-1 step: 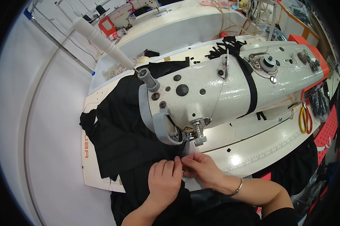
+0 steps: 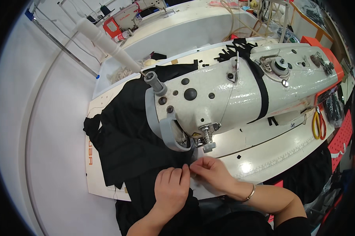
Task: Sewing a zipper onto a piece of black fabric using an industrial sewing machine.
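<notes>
Black cloth (image 2: 126, 137) in place, passing beneath the sewing machine's (image 2: 220, 94) eight-o'clock end; stitching done or remaining cannot be told. Left hand (image 2: 171, 188) over cloth, grip unclear; at its two o'clock, right hand (image 2: 209, 173) narrowly pinched, contents indiscernible.

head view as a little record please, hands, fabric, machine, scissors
left hand: lying on the black fabric, fingers side by side
right hand: by the left hand's fingertips, thumb and forefinger close together; whether they pinch anything is unclear
black fabric: spread over the left of the white table, around the sewing machine's left end
sewing machine: white with orange parts, a black strip draped across it
scissors: at the table's right, one handle yellow, one red
</notes>
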{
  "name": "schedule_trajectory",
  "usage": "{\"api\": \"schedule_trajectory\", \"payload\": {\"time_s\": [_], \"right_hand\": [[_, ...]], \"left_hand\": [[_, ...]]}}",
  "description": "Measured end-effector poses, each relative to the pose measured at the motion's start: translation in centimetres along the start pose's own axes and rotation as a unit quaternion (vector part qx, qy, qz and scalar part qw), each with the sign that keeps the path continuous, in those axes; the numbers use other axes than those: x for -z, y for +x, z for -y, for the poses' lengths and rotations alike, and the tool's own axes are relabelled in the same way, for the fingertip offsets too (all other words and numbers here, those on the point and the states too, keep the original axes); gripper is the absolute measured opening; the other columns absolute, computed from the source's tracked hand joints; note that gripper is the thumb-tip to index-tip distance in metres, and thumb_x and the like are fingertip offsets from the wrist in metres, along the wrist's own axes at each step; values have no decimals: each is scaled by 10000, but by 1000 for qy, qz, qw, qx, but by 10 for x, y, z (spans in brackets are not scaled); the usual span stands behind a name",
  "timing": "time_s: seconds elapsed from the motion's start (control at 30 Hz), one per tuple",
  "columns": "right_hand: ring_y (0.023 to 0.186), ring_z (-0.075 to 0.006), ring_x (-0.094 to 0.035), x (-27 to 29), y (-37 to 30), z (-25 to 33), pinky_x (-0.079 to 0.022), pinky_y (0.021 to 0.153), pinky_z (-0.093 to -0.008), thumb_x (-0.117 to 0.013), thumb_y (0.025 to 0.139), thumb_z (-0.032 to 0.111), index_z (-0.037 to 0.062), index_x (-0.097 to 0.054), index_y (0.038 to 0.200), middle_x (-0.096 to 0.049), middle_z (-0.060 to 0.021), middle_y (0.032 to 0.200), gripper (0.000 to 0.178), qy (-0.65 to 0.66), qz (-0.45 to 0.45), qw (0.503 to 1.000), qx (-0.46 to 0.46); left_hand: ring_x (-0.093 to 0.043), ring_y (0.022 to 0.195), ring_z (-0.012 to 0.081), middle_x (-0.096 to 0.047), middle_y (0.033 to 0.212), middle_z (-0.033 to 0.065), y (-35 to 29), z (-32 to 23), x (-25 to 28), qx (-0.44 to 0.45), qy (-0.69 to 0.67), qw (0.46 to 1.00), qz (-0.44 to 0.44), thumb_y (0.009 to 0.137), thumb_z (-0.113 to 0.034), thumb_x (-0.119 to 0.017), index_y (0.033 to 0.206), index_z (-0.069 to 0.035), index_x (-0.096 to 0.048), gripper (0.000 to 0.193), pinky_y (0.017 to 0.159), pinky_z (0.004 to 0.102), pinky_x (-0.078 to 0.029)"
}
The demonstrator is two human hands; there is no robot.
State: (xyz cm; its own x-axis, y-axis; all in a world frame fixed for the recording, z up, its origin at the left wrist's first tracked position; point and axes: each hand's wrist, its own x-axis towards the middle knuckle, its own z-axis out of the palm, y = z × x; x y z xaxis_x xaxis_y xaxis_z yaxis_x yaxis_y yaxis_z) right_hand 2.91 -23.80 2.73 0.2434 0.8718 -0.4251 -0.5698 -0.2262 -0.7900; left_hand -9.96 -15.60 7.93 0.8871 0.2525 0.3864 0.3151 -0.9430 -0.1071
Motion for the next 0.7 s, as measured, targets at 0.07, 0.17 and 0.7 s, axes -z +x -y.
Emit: {"api": "schedule_trajectory", "payload": {"time_s": [0.07, 0.17, 0.7], "right_hand": [[750, -166, -623, 14, 3, 11, -509, 655, -275, -650, 860, 176, 86, -638, 889, -663, -26, 845, 96, -251, -44, 956, 148], [771, -247, -640, 27, 16, 24, -521, 649, -301, -720, 753, 162, 100, -668, 908, -676, -39, 859, 174, -545, -116, 739, 379], [709, -130, -545, 36, 36, 16, -447, 583, -252, -687, 500, 320, 183, -676, 913, -644, 81, 954, 435, -620, -42, 510, 595]], "left_hand": [[-572, 787, 218, -549, 816, 58, -2, 2, -3, -10, -23, 1000, -14, 708, -86, -619, 930, -23, -663, 236, 739, 355, -482], [-569, 773, 253, -555, 827, 75, -2, 2, -5, -13, -51, 998, -37, 638, -28, -671, 922, -10, -665, 284, 717, 390, -490], [-561, 724, 261, -572, 794, 80, 0, 3, -10, 57, -159, 985, -45, 561, -12, -736, 877, -34, -636, 333, 645, 364, -471]]}}
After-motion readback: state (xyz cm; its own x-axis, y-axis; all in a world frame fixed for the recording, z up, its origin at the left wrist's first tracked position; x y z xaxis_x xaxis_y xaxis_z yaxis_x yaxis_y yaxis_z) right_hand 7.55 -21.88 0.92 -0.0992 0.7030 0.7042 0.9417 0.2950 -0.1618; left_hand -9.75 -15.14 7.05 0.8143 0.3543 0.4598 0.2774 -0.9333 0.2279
